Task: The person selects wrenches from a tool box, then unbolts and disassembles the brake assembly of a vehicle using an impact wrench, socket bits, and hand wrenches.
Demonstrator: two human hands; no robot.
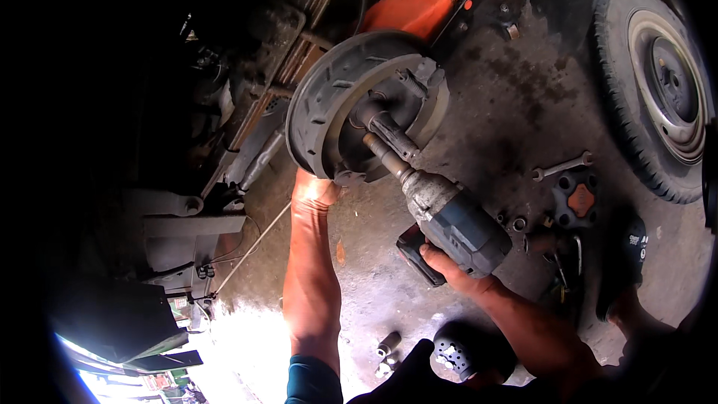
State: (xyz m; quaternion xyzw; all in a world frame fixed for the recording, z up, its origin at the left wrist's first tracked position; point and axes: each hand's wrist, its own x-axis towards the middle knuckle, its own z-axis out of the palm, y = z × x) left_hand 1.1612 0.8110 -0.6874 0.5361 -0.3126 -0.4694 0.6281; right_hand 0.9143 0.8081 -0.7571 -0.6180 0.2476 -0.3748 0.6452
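The right hand (447, 268) is clenched around the grip of an impact wrench (449, 224), a blue-grey tool with a worn silver nose and a dark battery block at its foot. Its long socket extension (385, 155) runs up and left into the middle of a brake assembly (359, 105), beside the dark hub stub there. The assembly is round, grey and dusty, with a curved brake shoe (318, 101) along its left rim, scored by short slots. The left hand (314, 188) presses against the lower edge of that rim; whether its fingers curl around the edge cannot be told, as they are hidden behind it.

An orange jack (419, 4) stands just behind the assembly. The floor (516, 105) is stained grey concrete. On it, right of the wrench, lie a spanner (561, 167), a dark hub cap with an orange centre (576, 200), and a few loose nuts (516, 222). A wheel (662, 90) with tyre lies flat at the far right. The vehicle's dark underside (247, 82) fills the left; bright daylight shows at the lower left.
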